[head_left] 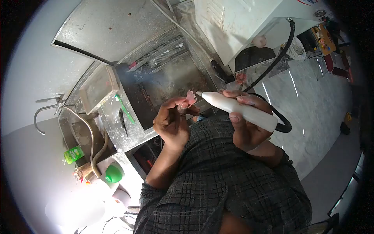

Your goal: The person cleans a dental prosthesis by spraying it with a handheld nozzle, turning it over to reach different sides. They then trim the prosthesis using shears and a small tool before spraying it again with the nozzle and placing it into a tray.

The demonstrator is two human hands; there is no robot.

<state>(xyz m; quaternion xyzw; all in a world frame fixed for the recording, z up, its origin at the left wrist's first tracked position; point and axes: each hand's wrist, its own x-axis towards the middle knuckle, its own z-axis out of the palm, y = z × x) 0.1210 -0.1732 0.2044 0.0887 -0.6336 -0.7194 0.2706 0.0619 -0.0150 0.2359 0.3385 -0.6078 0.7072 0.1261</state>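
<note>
My left hand pinches a small pink denture piece with a scalloped edge between thumb and fingertips. My right hand is wrapped round a white steam handpiece. Its narrow metal tip points left, very close to the denture piece. A black hose leads from the back of the handpiece up to a white machine. Both hands are above the front edge of a dark, dirty recessed basin. A pale haze hangs over the basin.
Left of the basin, a green toothbrush and a dark thin tool lie on the counter beside a clear plastic tray. Farther left are a tap, a green bottle and a green bowl. The white machine stands upper right.
</note>
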